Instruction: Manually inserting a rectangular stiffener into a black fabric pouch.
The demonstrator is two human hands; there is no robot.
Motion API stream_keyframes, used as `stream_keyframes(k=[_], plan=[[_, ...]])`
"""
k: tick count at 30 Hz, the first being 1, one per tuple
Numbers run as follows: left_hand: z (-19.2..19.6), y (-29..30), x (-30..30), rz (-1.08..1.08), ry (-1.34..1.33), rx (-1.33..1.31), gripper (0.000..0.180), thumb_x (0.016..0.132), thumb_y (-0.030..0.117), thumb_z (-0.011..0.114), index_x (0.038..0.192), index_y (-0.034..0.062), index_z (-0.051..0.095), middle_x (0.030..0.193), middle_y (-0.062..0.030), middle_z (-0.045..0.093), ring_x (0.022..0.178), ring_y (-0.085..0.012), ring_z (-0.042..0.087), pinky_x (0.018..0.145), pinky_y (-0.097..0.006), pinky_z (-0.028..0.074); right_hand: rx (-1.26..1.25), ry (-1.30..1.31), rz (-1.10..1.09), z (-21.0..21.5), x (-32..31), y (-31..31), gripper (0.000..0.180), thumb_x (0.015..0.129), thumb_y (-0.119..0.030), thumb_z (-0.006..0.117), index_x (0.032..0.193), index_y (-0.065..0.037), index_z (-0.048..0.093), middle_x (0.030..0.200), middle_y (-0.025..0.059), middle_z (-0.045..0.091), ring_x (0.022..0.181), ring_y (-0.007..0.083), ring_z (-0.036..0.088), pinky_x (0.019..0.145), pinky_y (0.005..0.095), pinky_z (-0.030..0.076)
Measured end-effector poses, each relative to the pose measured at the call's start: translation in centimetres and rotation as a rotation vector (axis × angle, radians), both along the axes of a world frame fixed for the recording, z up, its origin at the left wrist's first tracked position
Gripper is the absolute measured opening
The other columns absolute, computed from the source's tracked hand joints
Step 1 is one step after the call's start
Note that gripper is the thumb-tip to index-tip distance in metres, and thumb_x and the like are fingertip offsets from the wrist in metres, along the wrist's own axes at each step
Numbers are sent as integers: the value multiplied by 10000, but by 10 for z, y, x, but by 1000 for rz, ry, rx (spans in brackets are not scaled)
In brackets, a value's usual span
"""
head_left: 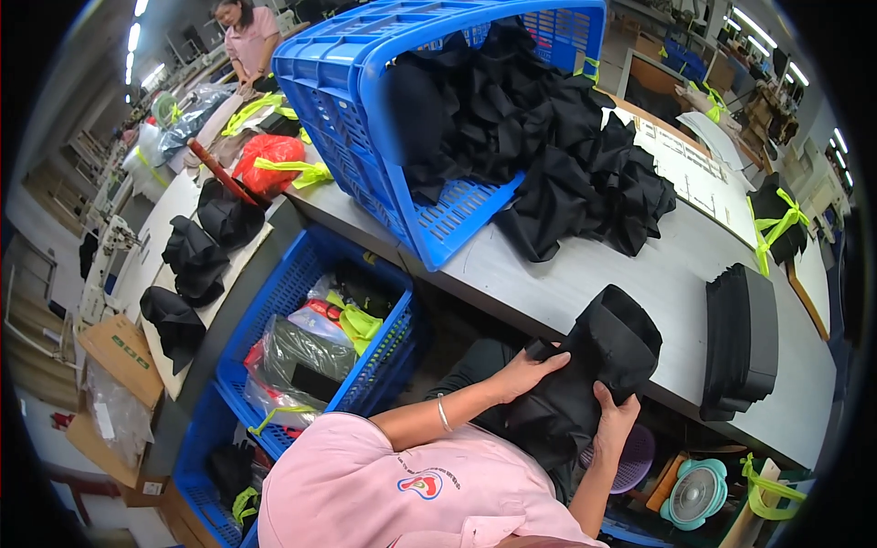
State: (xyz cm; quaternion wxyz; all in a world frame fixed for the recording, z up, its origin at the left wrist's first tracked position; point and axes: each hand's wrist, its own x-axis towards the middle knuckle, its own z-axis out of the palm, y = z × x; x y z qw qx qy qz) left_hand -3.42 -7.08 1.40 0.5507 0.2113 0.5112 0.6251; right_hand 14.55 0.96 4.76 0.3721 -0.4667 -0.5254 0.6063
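Pink shirt cloth on my own chest lies closest; beyond it, at the near edge of the tabletop, I hold 1 black fabric piece, left hand pinching its left side, right hand its lower right edge. I expect it light, soft and floppy, hardly fragile, so 2 opposite edges seem the best hold for its open tube shape.

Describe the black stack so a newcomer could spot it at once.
Find the grey table bearing the tipped blue plastic crate. Toward the table's right end, past the person's right hand, sits the layered stack of black panels. Its smooth layers lie together, unlike the crumpled black fabric heap spilling from the crate.
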Motion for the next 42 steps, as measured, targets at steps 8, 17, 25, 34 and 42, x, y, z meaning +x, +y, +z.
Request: stream_keyframes(k=[8,17,25,34,42], plan=[[8,-5,1,-309,-695,161,274,967,159,645,1217,47,630,1185,-31,663,1092,-158,623,973,-306,494,-502,687,24,-69,34,6,472,838,-78,776,1273,-13,604,1271,94,638,1167,254,605,1039,412,481],[1,12,12,-120,-140,122,527,886,215,736,1332,12,544,1244,-48,611,1156,-155,550,1016,-293,426,-78,21,42,-12,10,23,235,846,-55,750,1048,46,685,995,47,711,869,129,637,836,266,501],[-27,20,3,-24,122,84,570,766,176,846,1256,19,599,1127,-41,656,1045,-133,583,937,-304,477,320,-247,127,5,-14,-6,292,845,-122,751,1070,49,674,960,49,698,843,123,595,806,280,480],[-4,11,-4,-66,-54,48,438,841,231,791,1181,-3,647,1087,-65,665,1019,-147,610,865,-293,515,-184,162,3,11,-14,10,296,782,-23,782,1044,67,678,997,88,708,864,173,656,850,311,520],[2,9,-17,-260,107,-594,626,827,464,760,1118,-86,686,1044,-122,720,907,-176,673,814,-324,531,-80,7,101,-6,-10,20,352,936,-170,654,1216,42,634,1083,37,674,965,104,586,875,273,482]])
